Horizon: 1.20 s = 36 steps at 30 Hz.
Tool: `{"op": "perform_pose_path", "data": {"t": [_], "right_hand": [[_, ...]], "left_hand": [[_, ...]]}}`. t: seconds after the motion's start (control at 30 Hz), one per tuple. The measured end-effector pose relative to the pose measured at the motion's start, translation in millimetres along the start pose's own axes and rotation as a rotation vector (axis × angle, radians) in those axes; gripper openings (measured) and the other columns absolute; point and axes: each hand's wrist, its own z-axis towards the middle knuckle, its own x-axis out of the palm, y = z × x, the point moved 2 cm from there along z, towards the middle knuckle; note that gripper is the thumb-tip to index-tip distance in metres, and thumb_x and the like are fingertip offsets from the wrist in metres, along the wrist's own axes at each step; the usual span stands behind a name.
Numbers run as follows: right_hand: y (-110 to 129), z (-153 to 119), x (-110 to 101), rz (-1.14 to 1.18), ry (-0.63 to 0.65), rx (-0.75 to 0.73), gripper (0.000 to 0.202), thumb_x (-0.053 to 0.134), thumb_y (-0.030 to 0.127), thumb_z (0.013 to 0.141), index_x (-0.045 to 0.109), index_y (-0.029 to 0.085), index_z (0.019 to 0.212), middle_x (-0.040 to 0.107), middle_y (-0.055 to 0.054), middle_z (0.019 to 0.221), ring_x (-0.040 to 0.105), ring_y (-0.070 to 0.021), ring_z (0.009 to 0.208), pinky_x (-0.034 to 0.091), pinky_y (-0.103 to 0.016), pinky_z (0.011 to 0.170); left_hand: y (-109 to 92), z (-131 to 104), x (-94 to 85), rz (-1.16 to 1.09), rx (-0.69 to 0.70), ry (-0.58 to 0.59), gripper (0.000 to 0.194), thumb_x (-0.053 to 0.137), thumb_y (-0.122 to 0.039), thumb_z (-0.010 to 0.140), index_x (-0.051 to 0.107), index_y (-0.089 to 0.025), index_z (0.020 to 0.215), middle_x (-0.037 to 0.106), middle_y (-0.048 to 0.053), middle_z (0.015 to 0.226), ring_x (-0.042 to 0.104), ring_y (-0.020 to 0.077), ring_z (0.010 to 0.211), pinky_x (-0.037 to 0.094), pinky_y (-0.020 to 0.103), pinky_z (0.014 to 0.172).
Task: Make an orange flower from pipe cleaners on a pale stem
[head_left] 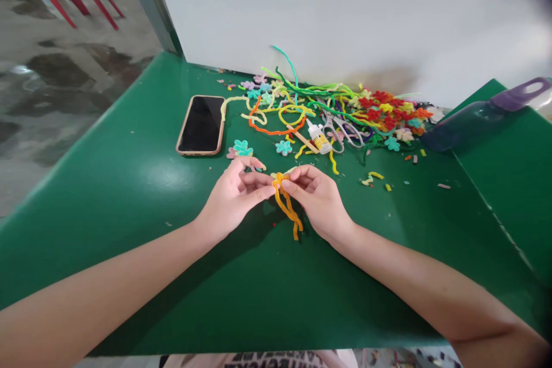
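Note:
An orange pipe cleaner (284, 205), bent into small loops at its upper end, is held between my two hands above the green table. Its two loose ends hang down toward me. My left hand (235, 192) pinches the looped part from the left with thumb and finger. From the other side, my right hand (317, 198) grips the same part, its fingers curled. Just beyond my left fingers lie a turquoise pipe-cleaner flower (242, 148) and a pink one, partly hidden. Another light blue flower (283, 148) rests a little farther right.
A phone (201, 125) lies at the left. Behind my hands are a glue bottle (319, 138), scissors (340, 129), a wooden stick (303, 139), loose pipe cleaners and a heap of coloured flowers (388, 109). A water bottle (474, 118) lies at the right, before a white panel (323, 11).

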Motion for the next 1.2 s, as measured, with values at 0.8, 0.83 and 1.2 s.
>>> {"op": "perform_pose_path", "data": {"t": [0.8, 0.83, 1.2], "right_hand": [[0.2, -0.8, -1.0, -0.014, 0.035, 0.082, 0.031, 0.082, 0.033, 0.062, 0.058, 0.02, 0.075, 0.06, 0.004, 0.07, 0.059, -0.0085, 0.066, 0.05, -0.023, 0.067], [-0.2, -0.5, -1.0, -0.016, 0.03, 0.078, 0.031, 0.082, 0.034, 0.062, 0.058, 0.02, 0.075, 0.061, 0.004, 0.07, 0.059, -0.0088, 0.066, 0.051, -0.023, 0.067], [0.7, 2.4, -2.2, -0.005, 0.051, 0.01, 0.029, 0.083, 0.03, 0.063, 0.058, 0.02, 0.073, 0.063, 0.004, 0.071, 0.06, -0.0086, 0.066, 0.052, -0.023, 0.066]], "left_hand": [[5.3, -1.4, 0.3, 0.244, 0.129, -0.025, 0.017, 0.066, -0.023, 0.082, 0.052, -0.019, 0.091, 0.057, -0.001, 0.088, 0.06, 0.0106, 0.082, 0.051, 0.025, 0.079], [4.9, -1.4, 0.4, 0.245, 0.128, -0.019, 0.017, 0.066, -0.023, 0.082, 0.052, -0.019, 0.091, 0.057, -0.001, 0.088, 0.06, 0.0107, 0.082, 0.051, 0.025, 0.079], [-0.4, 0.3, -1.3, 0.116, 0.032, 0.059, 0.021, 0.072, -0.021, 0.076, 0.054, -0.02, 0.086, 0.058, -0.004, 0.082, 0.059, 0.0079, 0.077, 0.049, 0.02, 0.073]]}}
